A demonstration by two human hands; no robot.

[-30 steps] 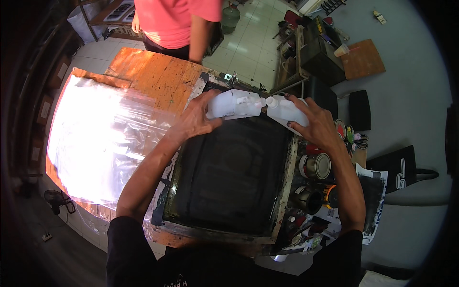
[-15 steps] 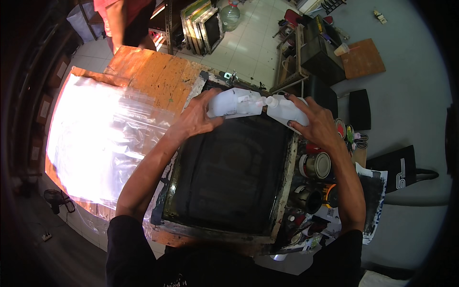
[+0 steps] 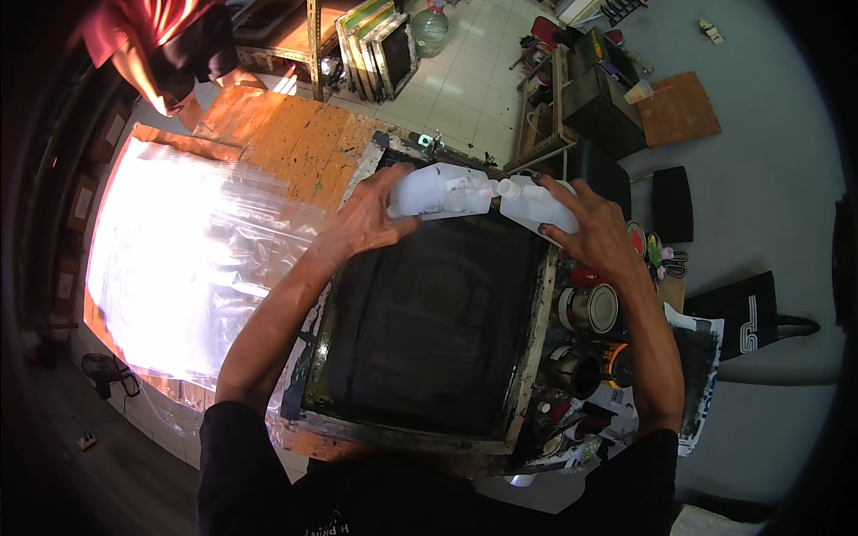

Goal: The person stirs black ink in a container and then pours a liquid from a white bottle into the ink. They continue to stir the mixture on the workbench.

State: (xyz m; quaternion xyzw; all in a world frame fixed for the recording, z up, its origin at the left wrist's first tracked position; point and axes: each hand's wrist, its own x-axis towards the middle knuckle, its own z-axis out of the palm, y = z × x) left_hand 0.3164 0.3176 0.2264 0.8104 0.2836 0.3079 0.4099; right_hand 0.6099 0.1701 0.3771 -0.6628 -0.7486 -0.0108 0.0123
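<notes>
My left hand (image 3: 368, 214) is closed round a white translucent plastic bottle (image 3: 427, 193), which lies on its side with dark smudges on it. In my right hand (image 3: 592, 225) is a second white plastic bottle (image 3: 536, 207), also tipped sideways. The narrow necks point at each other and come together, or nearly so, midway between my hands; whether they touch I cannot tell. Both bottles are over the far end of a screen-printing frame (image 3: 402, 427) with dark mesh. Any liquid passing between them cannot be made out.
Glossy clear plastic sheets (image 3: 170, 268) cover the left of the wooden table (image 3: 286, 134). Right of the frame stand paint cans (image 3: 601, 308), an open dark pot (image 3: 576, 373) and scissors (image 3: 677, 263). Beyond the table are another person (image 3: 170, 54), stacked frames (image 3: 380, 54) and a water jug (image 3: 431, 32).
The other person has moved left along the table's far side. My hands and the two bottles have hardly shifted.
</notes>
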